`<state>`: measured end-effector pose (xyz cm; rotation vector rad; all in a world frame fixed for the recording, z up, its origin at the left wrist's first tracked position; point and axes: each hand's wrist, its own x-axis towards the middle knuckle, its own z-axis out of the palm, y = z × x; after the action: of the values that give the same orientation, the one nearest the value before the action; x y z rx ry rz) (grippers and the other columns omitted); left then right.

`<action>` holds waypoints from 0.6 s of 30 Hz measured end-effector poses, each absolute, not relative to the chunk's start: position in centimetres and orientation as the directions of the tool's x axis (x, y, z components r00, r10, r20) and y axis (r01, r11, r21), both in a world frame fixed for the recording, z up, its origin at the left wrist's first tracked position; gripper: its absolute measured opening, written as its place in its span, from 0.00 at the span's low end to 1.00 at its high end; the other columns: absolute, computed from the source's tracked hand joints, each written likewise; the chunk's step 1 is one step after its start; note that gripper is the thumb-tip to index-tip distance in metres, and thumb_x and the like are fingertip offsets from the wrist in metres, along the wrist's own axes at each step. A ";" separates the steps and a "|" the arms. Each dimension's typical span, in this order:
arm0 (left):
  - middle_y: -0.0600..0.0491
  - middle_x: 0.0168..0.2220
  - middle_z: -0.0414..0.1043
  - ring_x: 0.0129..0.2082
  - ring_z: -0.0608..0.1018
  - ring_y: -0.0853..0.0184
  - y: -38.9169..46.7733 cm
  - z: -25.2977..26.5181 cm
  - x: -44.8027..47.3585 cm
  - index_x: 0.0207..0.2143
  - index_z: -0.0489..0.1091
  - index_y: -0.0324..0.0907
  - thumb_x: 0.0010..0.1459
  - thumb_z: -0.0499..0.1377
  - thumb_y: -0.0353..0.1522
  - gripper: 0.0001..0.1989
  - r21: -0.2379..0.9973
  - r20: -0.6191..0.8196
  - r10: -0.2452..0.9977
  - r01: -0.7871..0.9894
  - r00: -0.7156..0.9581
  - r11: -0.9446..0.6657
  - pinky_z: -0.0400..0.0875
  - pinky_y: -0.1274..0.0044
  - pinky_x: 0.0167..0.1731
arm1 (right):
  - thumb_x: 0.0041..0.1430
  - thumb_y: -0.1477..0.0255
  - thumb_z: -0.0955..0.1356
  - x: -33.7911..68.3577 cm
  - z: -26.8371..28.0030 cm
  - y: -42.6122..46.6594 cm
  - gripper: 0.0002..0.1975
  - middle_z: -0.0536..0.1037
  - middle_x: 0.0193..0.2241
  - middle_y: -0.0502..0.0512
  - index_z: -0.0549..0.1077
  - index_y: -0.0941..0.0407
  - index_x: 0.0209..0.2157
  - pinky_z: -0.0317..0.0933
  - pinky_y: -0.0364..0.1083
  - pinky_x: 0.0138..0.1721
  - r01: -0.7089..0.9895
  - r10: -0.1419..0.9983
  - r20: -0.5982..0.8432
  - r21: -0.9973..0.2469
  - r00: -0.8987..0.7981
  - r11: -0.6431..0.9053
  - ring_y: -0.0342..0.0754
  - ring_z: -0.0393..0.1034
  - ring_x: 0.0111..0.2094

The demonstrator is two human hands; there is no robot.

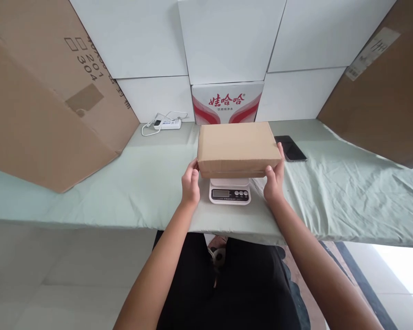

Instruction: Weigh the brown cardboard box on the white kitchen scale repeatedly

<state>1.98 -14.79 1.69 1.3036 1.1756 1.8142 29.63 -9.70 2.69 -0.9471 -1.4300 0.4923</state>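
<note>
A plain brown cardboard box [237,147], closed, rests on top of a small white digital scale [230,192] in the middle of the table. My left hand [190,184] grips the box's left end. At its right end my right hand [275,178] does the same, fingers along the side. Only the scale's front panel with display and buttons shows below the box.
A pale green cloth [347,197] covers the table. A black phone [290,148] lies right of the box. A white power strip with cable [163,123] lies at back left. A red-and-white printed carton [227,103] stands behind the box. Large cardboard sheets lean at left [44,101] and right [382,87].
</note>
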 end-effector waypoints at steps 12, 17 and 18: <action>0.39 0.65 0.84 0.67 0.83 0.47 -14.7 1.5 1.9 0.62 0.81 0.45 0.70 0.55 0.66 0.41 0.917 0.385 0.847 0.050 -0.368 -0.395 0.78 0.59 0.68 | 0.70 0.40 0.66 29.0 3.5 -10.2 0.40 0.73 0.70 0.64 0.68 0.46 0.75 0.67 0.70 0.73 0.233 0.781 0.601 -0.795 0.169 0.560 0.67 0.69 0.71; 0.39 0.65 0.84 0.66 0.84 0.48 -14.6 1.4 1.9 0.61 0.82 0.45 0.69 0.55 0.67 0.41 0.920 0.378 0.844 0.053 -0.379 -0.388 0.78 0.59 0.67 | 0.69 0.38 0.65 28.9 3.8 -10.3 0.40 0.74 0.68 0.64 0.69 0.46 0.73 0.67 0.69 0.72 0.249 0.776 0.606 -0.790 0.175 0.561 0.69 0.67 0.72; 0.39 0.65 0.84 0.66 0.84 0.47 -14.6 1.4 1.9 0.61 0.82 0.45 0.69 0.55 0.67 0.41 0.921 0.378 0.844 0.057 -0.380 -0.386 0.78 0.59 0.67 | 0.69 0.37 0.65 28.9 3.8 -10.4 0.40 0.74 0.68 0.63 0.70 0.45 0.72 0.68 0.69 0.71 0.254 0.778 0.603 -0.792 0.176 0.556 0.69 0.67 0.72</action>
<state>1.94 -14.65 1.37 1.2715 1.2636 1.8234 28.90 -10.35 3.82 -0.9685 -1.3881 0.4683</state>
